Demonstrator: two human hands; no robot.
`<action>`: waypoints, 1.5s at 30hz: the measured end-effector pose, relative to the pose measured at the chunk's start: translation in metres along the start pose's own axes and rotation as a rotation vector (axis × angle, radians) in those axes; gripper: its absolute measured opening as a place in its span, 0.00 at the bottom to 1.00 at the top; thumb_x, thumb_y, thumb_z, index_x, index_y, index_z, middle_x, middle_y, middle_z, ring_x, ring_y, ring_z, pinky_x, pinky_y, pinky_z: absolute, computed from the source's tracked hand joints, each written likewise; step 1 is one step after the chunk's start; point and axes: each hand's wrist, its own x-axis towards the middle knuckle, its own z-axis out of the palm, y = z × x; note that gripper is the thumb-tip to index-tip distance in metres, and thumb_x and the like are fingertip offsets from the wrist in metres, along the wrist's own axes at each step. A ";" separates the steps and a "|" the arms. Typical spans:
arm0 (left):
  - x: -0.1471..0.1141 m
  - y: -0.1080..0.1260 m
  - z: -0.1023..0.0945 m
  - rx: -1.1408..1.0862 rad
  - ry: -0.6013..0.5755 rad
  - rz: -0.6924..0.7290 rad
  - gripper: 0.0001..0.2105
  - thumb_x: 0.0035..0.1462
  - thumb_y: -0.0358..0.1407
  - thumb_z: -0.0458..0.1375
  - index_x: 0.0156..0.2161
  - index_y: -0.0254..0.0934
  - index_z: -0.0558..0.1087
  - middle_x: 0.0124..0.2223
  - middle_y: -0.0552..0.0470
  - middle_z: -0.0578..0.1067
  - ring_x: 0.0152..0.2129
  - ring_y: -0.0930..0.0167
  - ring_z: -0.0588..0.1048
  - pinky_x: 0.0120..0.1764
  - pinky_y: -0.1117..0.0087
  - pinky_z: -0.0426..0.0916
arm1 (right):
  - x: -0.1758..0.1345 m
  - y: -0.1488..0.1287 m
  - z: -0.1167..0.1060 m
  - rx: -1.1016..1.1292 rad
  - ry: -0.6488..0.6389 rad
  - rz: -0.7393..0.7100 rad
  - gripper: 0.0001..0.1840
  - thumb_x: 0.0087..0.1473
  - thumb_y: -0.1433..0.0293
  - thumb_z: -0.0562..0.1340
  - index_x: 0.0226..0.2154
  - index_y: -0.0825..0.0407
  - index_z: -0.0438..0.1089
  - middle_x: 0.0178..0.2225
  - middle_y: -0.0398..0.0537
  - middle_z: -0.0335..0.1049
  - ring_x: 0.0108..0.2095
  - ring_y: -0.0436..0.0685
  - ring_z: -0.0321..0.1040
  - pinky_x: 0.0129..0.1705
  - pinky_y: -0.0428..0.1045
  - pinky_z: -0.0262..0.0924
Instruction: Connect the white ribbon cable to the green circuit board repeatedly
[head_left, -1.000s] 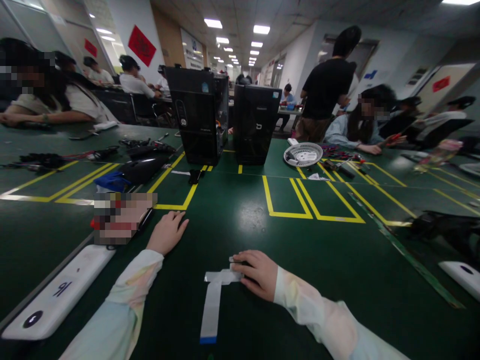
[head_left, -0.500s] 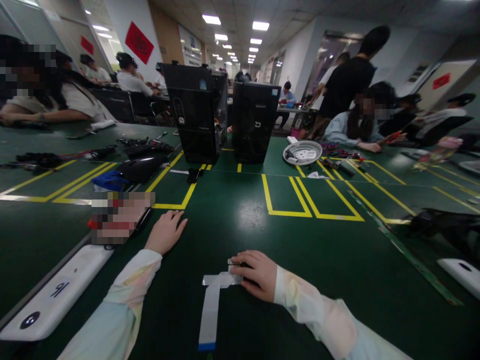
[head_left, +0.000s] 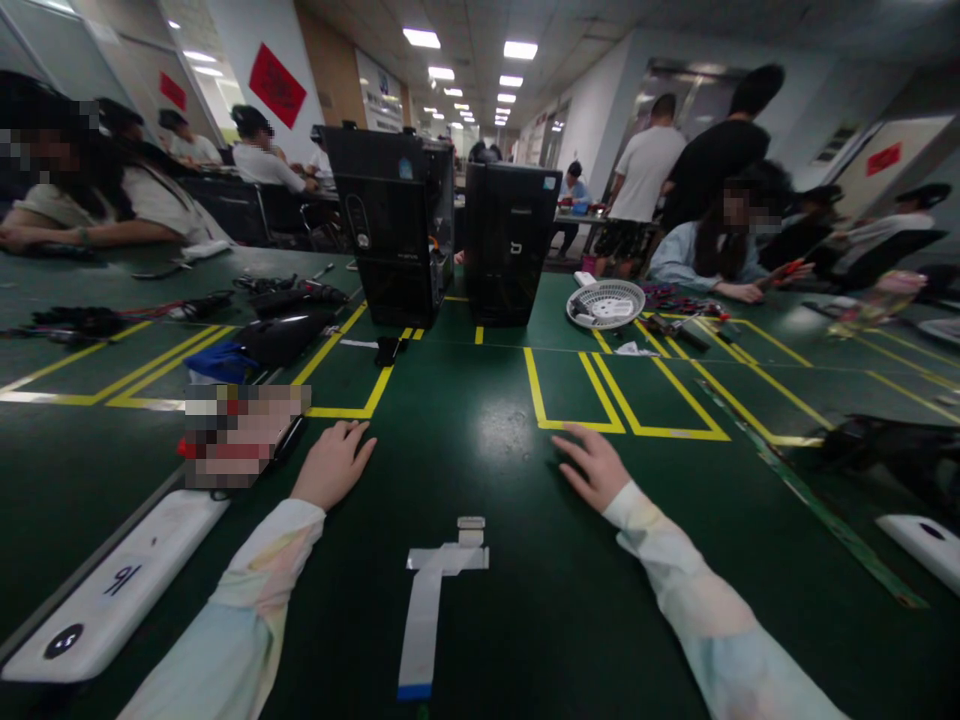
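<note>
A white flat ribbon cable (head_left: pixel 421 625) lies on the green tabletop (head_left: pixel 487 480), its blue end towards me. A connector (head_left: pixel 471 530) tops its far end, and clear tape seems to cross it. My left hand (head_left: pixel 334 465) rests flat on the table with nothing in it, beside a pixelated object (head_left: pixel 244 435) on its left. Up and to the right of the cable, my right hand (head_left: pixel 594 468) is empty, fingers apart, close to a yellow tape outline (head_left: pixel 581 427). Neither hand touches the cable.
Two black computer towers (head_left: pixel 390 235) (head_left: pixel 510 245) stand at the back centre. A white round basket (head_left: pixel 605 304) sits right of them. White devices (head_left: pixel 112 585) lie at the left and right edges. Several people sit or stand around the room.
My right hand has let go of the connector end of the ribbon cable and moved up and to the right. The left hand stays in place. Standing people in the background have shifted.
</note>
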 end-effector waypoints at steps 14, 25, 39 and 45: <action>-0.001 -0.001 0.002 -0.016 0.007 -0.001 0.28 0.62 0.47 0.40 0.57 0.30 0.66 0.52 0.37 0.69 0.49 0.58 0.68 0.50 0.57 0.65 | -0.123 0.170 -0.086 -0.401 0.171 1.231 0.34 0.55 0.56 0.48 0.56 0.63 0.61 0.54 0.79 0.58 0.56 0.80 0.54 0.48 0.73 0.50; -0.001 0.000 0.001 -0.001 0.031 0.004 0.27 0.62 0.47 0.39 0.56 0.31 0.68 0.50 0.38 0.70 0.48 0.58 0.69 0.50 0.58 0.65 | -0.135 0.189 -0.099 -0.380 -0.023 1.198 0.38 0.53 0.53 0.51 0.54 0.66 0.65 0.47 0.79 0.64 0.47 0.78 0.65 0.43 0.66 0.58; 0.000 0.002 -0.002 -0.015 -0.019 -0.016 0.28 0.62 0.47 0.39 0.57 0.30 0.66 0.52 0.37 0.69 0.49 0.57 0.68 0.50 0.57 0.65 | -0.141 0.161 -0.096 -0.434 0.047 1.362 0.38 0.55 0.50 0.46 0.59 0.58 0.61 0.59 0.74 0.53 0.58 0.83 0.50 0.49 0.73 0.50; 0.000 0.000 0.001 -0.002 -0.012 -0.006 0.29 0.62 0.48 0.39 0.58 0.29 0.65 0.51 0.37 0.69 0.48 0.57 0.68 0.50 0.56 0.65 | -0.139 0.160 -0.100 -0.391 -0.060 1.410 0.43 0.53 0.44 0.46 0.58 0.58 0.62 0.59 0.74 0.53 0.57 0.81 0.52 0.51 0.71 0.50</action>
